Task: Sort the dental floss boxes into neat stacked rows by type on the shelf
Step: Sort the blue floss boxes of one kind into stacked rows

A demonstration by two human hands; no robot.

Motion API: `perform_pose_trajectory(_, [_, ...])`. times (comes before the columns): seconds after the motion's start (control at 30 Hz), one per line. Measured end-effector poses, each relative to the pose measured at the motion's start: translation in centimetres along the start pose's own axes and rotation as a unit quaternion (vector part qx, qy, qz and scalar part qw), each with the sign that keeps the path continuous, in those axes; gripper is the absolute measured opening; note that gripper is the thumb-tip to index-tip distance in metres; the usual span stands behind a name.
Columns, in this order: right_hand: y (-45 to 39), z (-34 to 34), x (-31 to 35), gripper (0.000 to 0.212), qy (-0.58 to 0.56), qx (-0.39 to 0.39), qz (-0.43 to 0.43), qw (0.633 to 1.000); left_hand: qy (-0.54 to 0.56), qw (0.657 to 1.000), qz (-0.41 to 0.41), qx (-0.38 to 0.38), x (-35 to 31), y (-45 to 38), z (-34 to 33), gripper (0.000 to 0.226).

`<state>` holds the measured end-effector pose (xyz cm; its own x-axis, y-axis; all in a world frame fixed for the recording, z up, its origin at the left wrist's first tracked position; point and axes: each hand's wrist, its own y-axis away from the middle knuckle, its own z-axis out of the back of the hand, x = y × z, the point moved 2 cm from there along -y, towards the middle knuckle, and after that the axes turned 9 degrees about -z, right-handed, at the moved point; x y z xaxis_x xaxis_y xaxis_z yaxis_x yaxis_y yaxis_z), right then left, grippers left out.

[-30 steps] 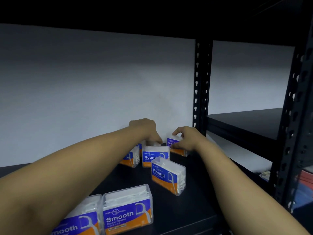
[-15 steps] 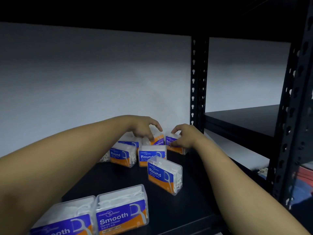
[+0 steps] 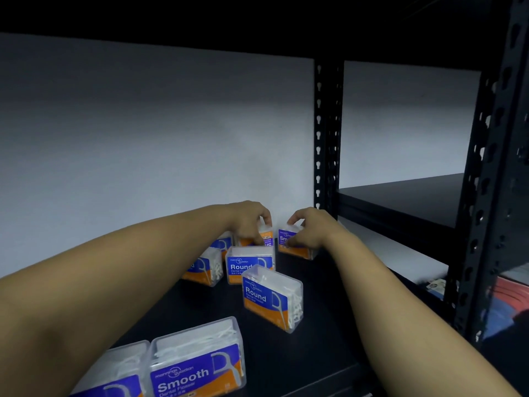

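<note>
On the dark shelf (image 3: pixel 329 325), both hands seemingly pinch separate floss boxes: left (image 3: pixel 249 222), right (image 3: pixel 307 227).

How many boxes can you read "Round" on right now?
2: one Round box angled mid-shelf, another Round box directly behind it. The box beside the left forearm has its label hidden, so possibly more.

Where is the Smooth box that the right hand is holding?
In the head view, the Smooth box sits at the back right of the shelf, gripped by the right hand, beside the upside-down box under the left hand.
</note>
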<state>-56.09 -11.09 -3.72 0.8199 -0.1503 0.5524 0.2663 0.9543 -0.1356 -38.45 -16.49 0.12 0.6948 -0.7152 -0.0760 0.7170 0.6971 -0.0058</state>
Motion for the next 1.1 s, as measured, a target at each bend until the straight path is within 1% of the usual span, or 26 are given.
perform_pose_trajectory(0.07, [-0.1,0.0,-0.2,0.052,-0.002,-0.003,-0.002,1.0,0.027,0.999,0.001,-0.023,0.3,0.1,0.6,0.053])
perform_pose_trajectory(0.13, [-0.2,0.0,-0.4,0.049,-0.001,-0.006,-0.004,1.0,0.085,0.995,0.007,-0.055,0.6,0.5,1.5,0.05])
perform_pose_trajectory(0.2, [-0.3,0.1,-0.5,0.048,0.003,-0.008,-0.01,1.0,0.166,0.982,0.01,-0.09,1.2,1.1,1.9,0.048])
perform_pose_trajectory(0.27, [-0.4,0.2,-0.6,0.047,0.006,-0.018,-0.017,1.0,0.204,0.974,0.01,-0.102,1.9,1.6,1.7,0.045])
perform_pose_trajectory(0.37, [-0.7,0.0,-0.4,0.051,0.021,-0.019,-0.018,0.999,0.169,0.984,0.004,-0.051,2.5,1.7,0.9,0.041])
perform_pose_trajectory(0.43, [-1.0,-0.3,-0.3,0.056,0.035,-0.004,-0.007,0.999,0.105,0.994,-0.007,-0.021,2.4,1.6,1.1,0.042])
perform_pose_trajectory(0.5, [-1.1,-0.4,-0.2,0.056,0.042,0.01,0.002,0.999,0.037,0.999,-0.008,0.005,2.0,1.6,1.5,0.047])
perform_pose_trajectory(0.6, [-1.0,-0.5,-0.2,0.054,0.049,0.02,0.006,0.999,-0.005,0.999,-0.001,0.039,1.2,1.3,1.4,0.058])
perform_pose_trajectory(0.67, [-0.8,-0.5,-0.3,0.055,0.054,0.017,0.004,0.998,-0.036,0.999,-0.007,0.031,0.7,0.7,1.1,0.063])
perform_pose_trajectory(0.73, [-0.6,-0.5,-0.3,0.057,0.054,0.017,0.009,0.998,-0.062,0.998,-0.021,0.01,0.1,0.0,0.8,0.062])
perform_pose_trajectory(0.87, [-0.3,-0.7,-0.2,0.062,0.063,0.017,0.026,0.998,-0.088,0.995,-0.05,-0.004,-0.7,-0.9,0.7,0.037])
perform_pose_trajectory(0.9, [-0.4,-0.7,-0.2,0.061,0.068,0.014,0.03,0.997,-0.089,0.995,-0.053,-0.009,-0.7,-0.7,0.9,0.036])
perform_pose_trajectory(1.03, [-0.2,0.3,-0.5,0.059,0.049,0.0,0.03,0.998,-0.087,0.993,-0.061,-0.048,-0.6,0.6,2.1,0.048])
perform_pose_trajectory(1.1, [0.5,1.3,-0.1,0.059,0.021,-0.01,0.041,0.999,-0.068,0.993,-0.065,-0.067,-0.6,1.9,2.9,0.049])
